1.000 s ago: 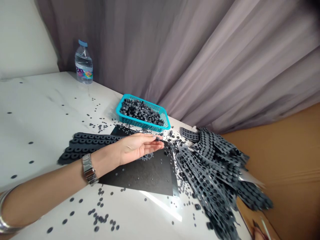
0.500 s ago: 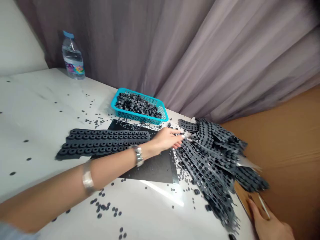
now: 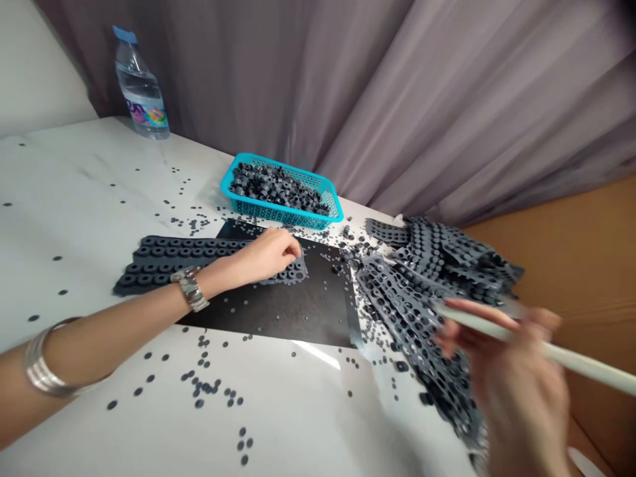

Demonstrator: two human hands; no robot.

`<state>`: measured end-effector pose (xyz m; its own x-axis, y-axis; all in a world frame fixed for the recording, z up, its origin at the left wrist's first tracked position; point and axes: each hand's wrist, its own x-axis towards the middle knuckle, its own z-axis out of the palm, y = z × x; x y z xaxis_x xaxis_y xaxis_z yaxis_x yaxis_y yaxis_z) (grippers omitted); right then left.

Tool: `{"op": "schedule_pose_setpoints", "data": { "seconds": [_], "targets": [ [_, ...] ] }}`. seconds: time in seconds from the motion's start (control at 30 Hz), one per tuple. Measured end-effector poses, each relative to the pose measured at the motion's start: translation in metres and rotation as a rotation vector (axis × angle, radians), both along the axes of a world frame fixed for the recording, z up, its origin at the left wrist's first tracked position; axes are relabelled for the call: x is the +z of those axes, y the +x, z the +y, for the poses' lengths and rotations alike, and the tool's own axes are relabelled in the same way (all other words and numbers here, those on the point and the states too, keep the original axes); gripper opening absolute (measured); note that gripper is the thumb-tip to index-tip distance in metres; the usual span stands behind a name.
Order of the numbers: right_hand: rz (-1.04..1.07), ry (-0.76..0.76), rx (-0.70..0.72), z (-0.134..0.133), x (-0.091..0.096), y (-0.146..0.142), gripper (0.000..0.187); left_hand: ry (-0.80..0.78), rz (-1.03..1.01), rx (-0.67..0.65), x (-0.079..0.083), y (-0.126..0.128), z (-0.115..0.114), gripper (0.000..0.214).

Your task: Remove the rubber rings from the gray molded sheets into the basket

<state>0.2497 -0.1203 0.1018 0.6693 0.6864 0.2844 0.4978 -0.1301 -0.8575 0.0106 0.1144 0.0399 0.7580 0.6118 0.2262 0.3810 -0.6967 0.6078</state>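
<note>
Checking your left hand (image 3: 271,255) first: it sits mid-frame on the black mat (image 3: 293,311), fingers (image 3: 291,244) curled down over a small grey perforated rubber piece (image 3: 298,273). You can't tell from this view whether they pinch it or only rest on it. That piece looks light, soft and floppy, so take it by a thick edge, not a thin web that could tear. Your right hand (image 3: 517,377) is at about 4 o'clock from the mat, motion-blurred, fingers (image 3: 462,338) wrapped loosely round a slender white stick (image 3: 541,348). The stick looks light and stiff, so hold it along the shaft. Its far end runs off the frame at 3 o'clock, and the bottom edge cuts off your right wrist. A heap of perforated rubber sheets (image 3: 422,298) lies at 3 o'clock from the mat, a strip of rubber rings (image 3: 173,265) at 9 o'clock, and a teal plastic basket (image 3: 278,217) of rings at 12 o'clock. Loose rings dot the white bench (image 3: 74,199). Your left hand hides most of the small piece, and the heap's lower sheets can't be made out.
</note>
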Motion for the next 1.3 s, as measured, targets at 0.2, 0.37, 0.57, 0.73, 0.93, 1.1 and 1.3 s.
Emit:
{"op": "schedule_pose_setpoints", "data": {
  "seconds": [0.2,0.37,0.57,0.73,0.93,1.1,1.3],
  "targets": [
    [0.398,0.008,0.470,0.101,-0.047,-0.060,0.030,0.184,0.056,-0.086,-0.025,-0.015,-0.024,0.029],
    [0.390,-0.060,0.575,0.117,-0.079,-0.075,0.029,0.189,0.142,-0.120,-0.017,-0.017,-0.033,0.026],
    [0.342,-0.113,0.613,0.126,-0.085,-0.078,0.028,0.163,0.221,-0.074,-0.016,-0.018,-0.031,0.027],
    [0.299,-0.135,0.615,0.128,-0.084,-0.080,0.028,0.155,0.224,-0.054,-0.016,-0.016,-0.031,0.025],
    [0.176,-0.149,0.644,0.127,-0.083,-0.079,0.029,0.171,0.228,-0.051,-0.015,-0.016,-0.031,0.025],
    [-0.014,-0.176,0.630,0.126,-0.075,-0.084,0.028,0.171,0.218,-0.063,-0.011,-0.012,-0.034,0.019],
    [-0.237,-0.200,0.572,0.129,-0.062,-0.095,0.029,0.100,0.145,0.005,-0.003,-0.002,-0.039,0.019]
  ]
}}
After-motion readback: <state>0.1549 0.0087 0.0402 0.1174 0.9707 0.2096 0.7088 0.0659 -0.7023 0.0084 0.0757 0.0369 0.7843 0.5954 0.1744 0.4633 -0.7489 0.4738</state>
